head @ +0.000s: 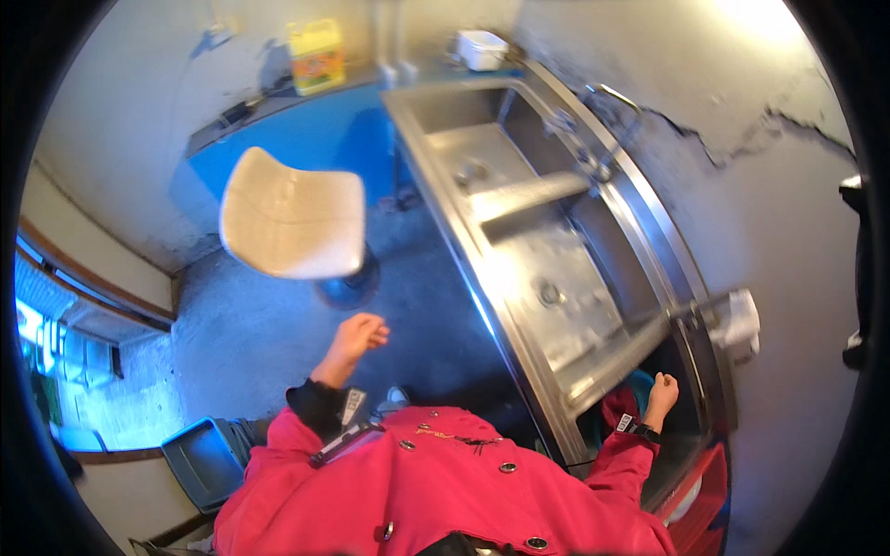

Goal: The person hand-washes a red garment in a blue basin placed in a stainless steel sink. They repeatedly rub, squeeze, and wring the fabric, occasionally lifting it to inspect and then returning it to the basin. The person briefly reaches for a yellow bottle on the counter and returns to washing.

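My left hand (357, 336) hangs above the floor with its fingers loosely curled, and I see nothing in it. My right hand (662, 394) is over the third basin (685, 424) of a stainless steel sink (487, 254), beside a teal container (640, 383) partly hidden below. Its fingers are bent in, and whether they hold something small cannot be seen. Two nearer basins with drains lie along the sink ahead. Taps (589, 165) stand on its back edge. A white cloth (738, 321) rests at the back rim near my right hand.
A cream seat (295, 215) on a round base stands left of the sink. Behind it, a blue-fronted ledge (292, 132) holds a yellow jug (316, 59) and a white tub (481, 50). A grey bin (205, 462) is at lower left, a red crate (702, 500) at lower right.
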`<state>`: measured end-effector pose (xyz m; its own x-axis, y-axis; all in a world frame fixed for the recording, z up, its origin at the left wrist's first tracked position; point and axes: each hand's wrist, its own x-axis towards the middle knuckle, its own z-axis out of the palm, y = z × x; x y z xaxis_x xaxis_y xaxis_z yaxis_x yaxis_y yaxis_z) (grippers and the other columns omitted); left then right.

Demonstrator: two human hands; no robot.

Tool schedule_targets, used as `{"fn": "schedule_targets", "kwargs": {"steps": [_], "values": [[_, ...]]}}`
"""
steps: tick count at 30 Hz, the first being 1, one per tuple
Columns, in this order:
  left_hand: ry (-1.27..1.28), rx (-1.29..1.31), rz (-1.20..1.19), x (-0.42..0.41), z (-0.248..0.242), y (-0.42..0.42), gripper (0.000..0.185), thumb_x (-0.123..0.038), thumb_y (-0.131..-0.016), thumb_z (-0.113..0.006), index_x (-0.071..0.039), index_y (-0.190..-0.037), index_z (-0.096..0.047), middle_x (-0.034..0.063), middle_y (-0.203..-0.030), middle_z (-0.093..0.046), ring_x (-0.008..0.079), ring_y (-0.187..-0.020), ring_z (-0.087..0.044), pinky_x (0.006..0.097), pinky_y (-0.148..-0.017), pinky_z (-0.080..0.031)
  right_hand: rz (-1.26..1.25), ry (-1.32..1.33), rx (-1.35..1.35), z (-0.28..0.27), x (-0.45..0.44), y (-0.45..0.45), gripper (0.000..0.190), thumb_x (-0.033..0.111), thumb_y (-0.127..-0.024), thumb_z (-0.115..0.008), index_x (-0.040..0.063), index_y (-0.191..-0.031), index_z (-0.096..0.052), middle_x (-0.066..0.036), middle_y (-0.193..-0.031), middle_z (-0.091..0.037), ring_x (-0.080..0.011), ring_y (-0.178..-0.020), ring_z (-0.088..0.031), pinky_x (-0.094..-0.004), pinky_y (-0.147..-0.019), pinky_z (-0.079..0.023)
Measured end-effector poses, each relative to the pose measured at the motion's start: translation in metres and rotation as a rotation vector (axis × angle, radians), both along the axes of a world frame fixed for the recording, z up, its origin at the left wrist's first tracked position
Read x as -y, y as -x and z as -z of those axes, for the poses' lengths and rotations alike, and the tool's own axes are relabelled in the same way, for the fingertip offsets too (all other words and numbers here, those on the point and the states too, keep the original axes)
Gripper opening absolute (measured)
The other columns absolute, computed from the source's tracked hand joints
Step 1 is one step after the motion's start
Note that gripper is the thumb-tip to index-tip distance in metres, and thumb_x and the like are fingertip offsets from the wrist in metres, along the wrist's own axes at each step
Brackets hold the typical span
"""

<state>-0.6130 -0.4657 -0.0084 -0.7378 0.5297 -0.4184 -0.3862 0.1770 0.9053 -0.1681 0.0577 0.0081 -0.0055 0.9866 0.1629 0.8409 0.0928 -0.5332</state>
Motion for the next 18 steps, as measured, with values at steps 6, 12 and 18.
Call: {"fn": "schedule_targets", "kwargs": {"steps": [6, 12, 18], "values": [[0.042, -0.045, -0.548, 0.187, 0.031, 0.045, 0.023, -0.024, -0.094, -0.061, -0.004, -0.104, -0.062, 0.0100, -0.088, -0.069, 0.0165, -0.073, -0.066, 0.0271, -0.064, -0.050, -0.559, -0.009, -0.394, -0.020, 0.002, 0.293, 0.025, 0.017, -0.088, -0.068, -0.004, -0.102, -0.068, -0.012, -0.091, -0.071, -0.0166, -0.084, -0.065, -0.0305, -0.077, -0.051], [0.170, 0.214, -0.914, 0.279, 0.070, 0.008, 0.021, -0.025, -0.094, -0.061, -0.006, -0.103, -0.061, 0.0105, -0.087, -0.069, 0.0195, -0.072, -0.066, 0.0303, -0.062, -0.052, -1.029, -0.089, -0.231, -0.040, 0.062, 0.566, 0.022, 0.018, -0.086, -0.067, -0.001, -0.098, -0.070, -0.015, -0.087, -0.071, -0.0232, -0.081, -0.067, -0.0339, -0.076, -0.051], [-0.057, 0.169, -1.242, 0.352, 0.124, -0.082, 0.011, -0.016, -0.093, -0.053, -0.007, -0.088, -0.058, 0.0061, -0.071, -0.053, 0.0229, -0.062, -0.055, 0.0348, -0.055, -0.047, -1.303, -0.080, -0.174, -0.031, 0.121, 0.814, 0.025, 0.023, -0.086, -0.063, 0.000, -0.093, -0.071, -0.019, -0.087, -0.071, -0.0346, -0.085, -0.069, -0.0403, -0.077, -0.053]]}}
